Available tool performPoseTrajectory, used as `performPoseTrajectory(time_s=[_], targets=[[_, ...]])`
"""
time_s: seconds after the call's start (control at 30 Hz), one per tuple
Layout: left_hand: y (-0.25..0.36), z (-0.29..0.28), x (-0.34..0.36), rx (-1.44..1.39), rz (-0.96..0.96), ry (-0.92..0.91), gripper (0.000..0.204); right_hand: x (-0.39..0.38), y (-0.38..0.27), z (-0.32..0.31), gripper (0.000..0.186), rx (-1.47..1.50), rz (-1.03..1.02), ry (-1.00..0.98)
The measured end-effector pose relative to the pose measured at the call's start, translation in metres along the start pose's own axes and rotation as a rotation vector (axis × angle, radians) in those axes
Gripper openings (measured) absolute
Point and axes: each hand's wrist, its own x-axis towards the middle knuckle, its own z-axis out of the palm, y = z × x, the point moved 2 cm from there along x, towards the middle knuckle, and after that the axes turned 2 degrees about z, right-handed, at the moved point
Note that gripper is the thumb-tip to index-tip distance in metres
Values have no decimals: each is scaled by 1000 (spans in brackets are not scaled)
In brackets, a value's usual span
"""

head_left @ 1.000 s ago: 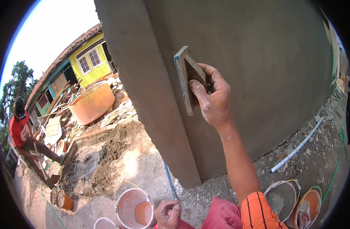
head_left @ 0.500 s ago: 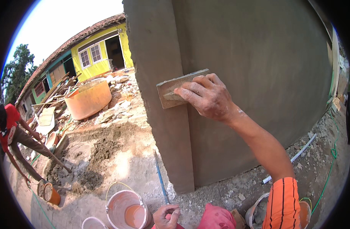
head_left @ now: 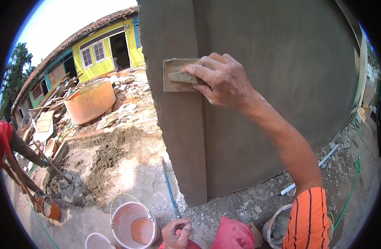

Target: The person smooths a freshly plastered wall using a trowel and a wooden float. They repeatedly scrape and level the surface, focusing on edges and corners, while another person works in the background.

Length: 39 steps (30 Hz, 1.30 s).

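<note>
My right hand point(head_left: 223, 81) grips the handle of a worn, cement-crusted float point(head_left: 174, 88), whose flat rectangular board lies against the grey plastered raised strip point(head_left: 174, 124) at the left edge of the wall point(head_left: 273, 54). Low at the bottom centre, my left hand point(head_left: 176, 234) rests with curled fingers over pink clothing point(head_left: 232, 234); whether anything is inside them I cannot make out. A blue rod point(head_left: 169, 186) lies just beyond that hand, beside the wall's foot.
A person in red point(head_left: 5, 141) bends with a shovel point(head_left: 57, 170) by wet mortar point(head_left: 103, 157) and an orange bucket point(head_left: 53, 209). Pale buckets point(head_left: 120, 220) stand below. Rubble, planks and an orange tub point(head_left: 88, 112) front yellow housing. A white pipe point(head_left: 327, 157) and green hose lie right.
My right hand has turned the float from upright to level and moved it left onto the strip, then slightly up. The person in red has bent lower and moved toward the left rim.
</note>
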Motion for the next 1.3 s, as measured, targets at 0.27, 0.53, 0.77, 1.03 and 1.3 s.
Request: performPoseTrajectory(time_s=[0.27,0.53,0.77,1.03,1.3], targets=[[11,15,-6,45,-88,-86,18,-211,-91,25,27,159,-198,-511],[18,11,5,211,-65,-61,18,45,19,-34,33,-137,-6,203],[20,32,19,226,-51,-157,18,184,79,-96,33,-176,210,70],[30,17,10,326,-151,-223,19,-32,-22,11,24,-93,-187,-102],[-42,38,18,557,-255,-415,31,60,9,-58,35,-63,-143,62]])
